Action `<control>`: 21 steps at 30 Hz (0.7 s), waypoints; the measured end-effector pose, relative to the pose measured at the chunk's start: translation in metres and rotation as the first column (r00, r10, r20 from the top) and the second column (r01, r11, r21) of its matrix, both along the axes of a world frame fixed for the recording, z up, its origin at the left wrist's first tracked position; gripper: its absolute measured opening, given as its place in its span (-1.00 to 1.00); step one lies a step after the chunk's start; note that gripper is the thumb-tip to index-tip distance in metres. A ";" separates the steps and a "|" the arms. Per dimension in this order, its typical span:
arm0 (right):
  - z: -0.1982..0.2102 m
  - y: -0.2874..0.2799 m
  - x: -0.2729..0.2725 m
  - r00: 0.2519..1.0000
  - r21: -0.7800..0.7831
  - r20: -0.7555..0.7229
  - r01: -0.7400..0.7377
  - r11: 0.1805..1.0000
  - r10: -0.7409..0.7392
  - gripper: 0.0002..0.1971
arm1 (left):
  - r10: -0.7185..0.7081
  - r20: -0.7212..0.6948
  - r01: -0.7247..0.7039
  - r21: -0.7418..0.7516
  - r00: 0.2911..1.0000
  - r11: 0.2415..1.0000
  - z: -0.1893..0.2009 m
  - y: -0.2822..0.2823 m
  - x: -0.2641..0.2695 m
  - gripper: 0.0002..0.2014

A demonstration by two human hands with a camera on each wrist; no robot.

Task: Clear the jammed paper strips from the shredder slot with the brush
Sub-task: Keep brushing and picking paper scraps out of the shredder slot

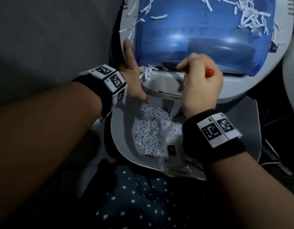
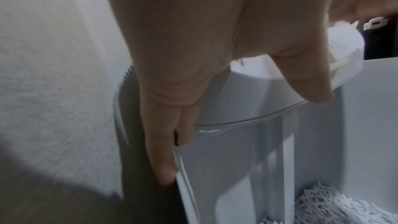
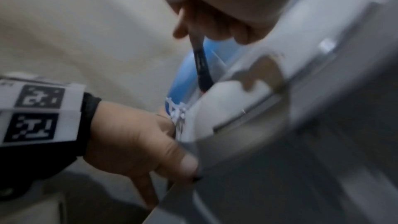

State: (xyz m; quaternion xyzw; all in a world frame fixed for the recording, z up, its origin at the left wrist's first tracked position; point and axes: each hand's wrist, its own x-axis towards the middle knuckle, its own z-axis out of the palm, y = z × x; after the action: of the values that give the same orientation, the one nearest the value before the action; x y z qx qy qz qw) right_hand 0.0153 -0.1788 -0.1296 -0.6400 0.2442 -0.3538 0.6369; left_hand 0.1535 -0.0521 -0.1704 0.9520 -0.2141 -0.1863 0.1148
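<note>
Our right hand (image 1: 201, 83) was curled round the brush (image 3: 202, 71), its red handle end (image 1: 210, 72) poking out to the right of the fist and the dark bristle end aimed left along the shredder slot (image 1: 169, 66). Our left hand (image 1: 134, 80) lay with straight fingers flat against the shredder's (image 1: 242, 90) left side, thumb under the lip, steadying it and holding nothing. The jammed paper strips (image 1: 147, 73) bunched at the slot's left end, just beside our left palm and to the left of the brush tip. So, as we judged it, the brush's long axis ran along the slot, and the clump lay further along that same line. Our left hand was nearer to it, but our right held the tool. Below, the bin (image 1: 123, 129) sat open with shredded paper (image 1: 156, 129) in it, under the slot's left end.
</note>
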 end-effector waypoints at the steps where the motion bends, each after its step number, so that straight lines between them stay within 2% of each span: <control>1: 0.004 0.003 0.002 0.999 -0.055 0.027 -0.040 0.998 0.041 -0.66 | 0.005 0.000 -0.005 -0.005 1.000 1.000 0.008 0.002 -0.002 0.77; 2: 0.007 0.010 0.004 0.993 -0.125 0.009 -0.115 0.985 0.117 -0.68 | 0.024 -0.010 -0.024 0.018 1.000 1.000 0.003 -0.001 -0.002 0.77; 4: 0.012 0.022 0.005 0.952 -0.295 -0.209 -0.280 0.913 0.225 -0.69 | 0.033 -0.033 -0.033 0.005 0.999 0.999 -0.001 -0.008 -0.003 0.65; 6: 0.012 0.018 -0.001 0.881 -0.418 -0.451 -0.348 0.839 0.142 -0.62 | 0.079 0.081 -0.080 0.007 0.994 0.997 -0.004 -0.010 -0.004 0.61; 8: 0.016 0.006 -0.010 0.822 -0.464 -0.570 -0.315 0.828 -0.007 -0.60 | 0.061 0.075 -0.064 0.036 0.995 0.997 0.000 -0.008 -0.007 0.74; 9: 0.019 0.001 -0.014 0.822 -0.453 -0.568 -0.272 0.849 -0.039 -0.58 | 0.047 0.046 -0.048 0.034 0.998 0.998 -0.001 -0.007 -0.008 0.76; 11: 0.026 0.000 -0.014 0.906 -0.419 -0.423 -0.181 0.890 -0.015 -0.56 | 0.061 0.056 -0.062 0.015 0.997 0.998 0.007 -0.003 -0.009 0.75; 12: 0.028 0.005 -0.010 0.943 -0.406 -0.331 -0.161 0.900 0.019 -0.57 | 0.060 0.051 -0.061 0.021 0.997 0.998 0.007 -0.003 -0.007 0.76; 14: 0.028 0.019 -0.001 0.968 -0.369 -0.222 -0.195 0.909 0.118 -0.61 | 0.007 -0.034 -0.006 0.011 0.999 1.000 0.004 -0.005 -0.004 0.74; 16: 0.025 0.025 0.006 0.941 -0.347 -0.268 -0.295 0.890 0.207 -0.65 | -0.008 -0.016 0.008 0.025 1.000 1.000 -0.001 -0.008 -0.001 0.67; 17: 0.022 0.022 0.008 0.912 -0.378 -0.359 -0.338 0.862 0.200 -0.65 | 0.040 0.023 -0.041 0.041 0.999 0.998 -0.001 -0.008 -0.001 0.67; 19: 0.017 0.008 0.003 0.834 -0.495 -0.550 -0.376 0.783 0.053 -0.64 | 0.070 0.012 -0.071 0.054 0.997 0.996 0.005 -0.008 -0.007 0.68; 20: 0.014 -0.002 -0.001 0.809 -0.529 -0.587 -0.348 0.774 -0.037 -0.64 | 0.047 -0.024 -0.046 0.046 0.999 0.998 0.010 -0.007 -0.010 0.71; 21: 0.013 -0.010 -0.007 0.819 -0.539 -0.566 -0.278 0.795 -0.097 -0.63 | 0.027 -0.041 -0.025 0.052 0.999 0.998 0.014 -0.004 -0.012 0.73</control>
State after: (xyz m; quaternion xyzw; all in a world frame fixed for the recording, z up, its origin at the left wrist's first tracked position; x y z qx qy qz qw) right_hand 0.0085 -0.1886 -0.1165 -0.8943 0.2645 -0.1737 0.3163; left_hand 0.1415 -0.0564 -0.1560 0.9533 -0.1944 -0.2100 0.0971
